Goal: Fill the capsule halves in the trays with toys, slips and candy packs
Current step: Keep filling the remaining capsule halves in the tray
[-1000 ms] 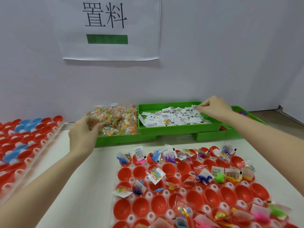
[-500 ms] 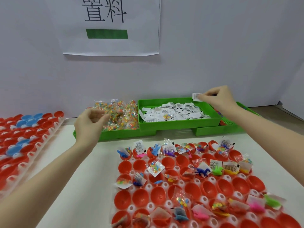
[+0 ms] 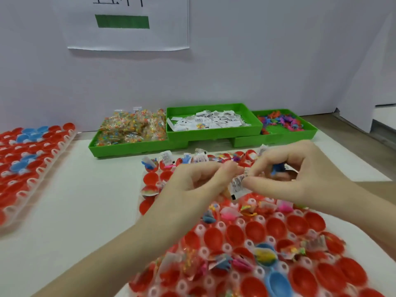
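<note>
While both hands meet over the tray: the person is sorting out a paper slip before dropping it in.

Step in hand: judged from the pose, a single slip (image 3: 237, 185) is being separated or passed between the hands above the capsule tray (image 3: 252, 243).

Left hand (image 3: 192, 185): fingers curled, thumb and forefinger tips pinched at the upper corner of the slip; whether anything else is held in it cannot be told through the blur.

Right hand (image 3: 295, 179): thumb and forefinger pinch the slip's right edge; a small blue toy (image 3: 278, 168) shows tucked under its curled fingers.

Doing it well: keep only one slip in the pinch, lower it over an empty red half (image 3: 255, 231) near the tray's middle, and let go close to the cup, as light paper would likely drift onto a neighbour.

Risk: the blue toy could slip from the right hand while the fingers work the paper.

Supplies: along the bench's far edge sit three green bins, candy packs (image 3: 132, 127) on the left, slips (image 3: 214, 121) in the middle, toys (image 3: 280, 122) on the right.

Second tray (image 3: 27, 163): at the bench's left edge, red and blue halves.

Tray fill: far rows and some near cups hold items; many cups near the middle look empty.

Writing: the slip carries dark barcode-like print, unreadable. The wall sheet (image 3: 128, 22) shows a green bar below cut-off black characters, not legible.
</note>
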A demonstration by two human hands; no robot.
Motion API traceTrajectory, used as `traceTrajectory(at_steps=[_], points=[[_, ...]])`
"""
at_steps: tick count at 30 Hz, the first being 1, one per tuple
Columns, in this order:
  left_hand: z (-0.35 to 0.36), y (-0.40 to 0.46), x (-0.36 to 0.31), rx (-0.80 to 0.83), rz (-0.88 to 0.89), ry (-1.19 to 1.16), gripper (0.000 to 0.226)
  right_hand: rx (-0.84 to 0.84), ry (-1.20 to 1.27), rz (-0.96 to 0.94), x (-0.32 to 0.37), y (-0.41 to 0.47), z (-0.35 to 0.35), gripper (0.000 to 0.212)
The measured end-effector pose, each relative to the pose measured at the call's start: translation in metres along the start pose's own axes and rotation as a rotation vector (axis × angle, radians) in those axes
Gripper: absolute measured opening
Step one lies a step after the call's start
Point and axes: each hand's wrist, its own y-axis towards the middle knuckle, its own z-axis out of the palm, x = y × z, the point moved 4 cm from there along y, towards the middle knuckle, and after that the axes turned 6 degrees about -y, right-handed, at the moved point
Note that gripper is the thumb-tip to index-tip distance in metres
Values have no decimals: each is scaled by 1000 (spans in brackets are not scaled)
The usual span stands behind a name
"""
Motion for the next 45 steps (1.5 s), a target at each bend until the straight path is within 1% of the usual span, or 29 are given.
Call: traceTrajectory(at_steps=[2,4,6,7,9,11,13,15,18,20,22,24,26,29,32,34,36,40,42,44,45], points=[[12,-13,-1,74,-10,-36,31,-15,-59,-23,4,-16,1,11],[20,-24,1,89,-22,-42,26,-46,-98,-33,9,-30,5,13],[24,-33,6,79,-11,39,24,-62,-131,-34,12,-44,8,6],[25,-38,9,66,5,103,29,-52,-131,-21,13,-52,10,8],[27,-48,15,48,31,229,40,29,-25,49,11,-67,16,21],[30,-56,21,77,24,314,42,112,102,112,5,-83,20,28],[37,-64,27,142,23,415,39,90,145,144,-3,-95,20,32],[42,-68,30,185,59,537,29,36,164,164,-6,-103,21,24],[48,-71,29,205,135,630,20,-58,264,201,-8,-110,22,21],[48,-71,28,205,160,635,25,-94,286,201,-8,-113,21,15],[48,-71,29,211,159,618,34,-99,255,198,-5,-114,22,11],[48,-72,29,218,144,591,38,-96,202,186,0,-115,24,15],[48,-72,26,212,159,524,37,-95,171,159,5,-115,25,21],[44,-73,21,162,185,428,31,-112,147,107,12,-119,22,25],[38,-75,18,122,155,369,31,-42,150,97,14,-128,29,28],[35,-77,18,123,131,346,30,11,108,109,14,-132,37,22],[38,-79,16,185,138,382,26,-7,54,136,10,-134,41,29],[54,-79,16,359,163,530,15,-105,55,132,11,-134,35,23],[57,-78,18,396,136,560,15,-108,56,119,13,-134,34,20],[60,-77,20,410,142,628,17,-68,3,75,14,-136,37,8],[60,-78,21,410,149,674,20,-56,-36,53,14,-136,38,11]])
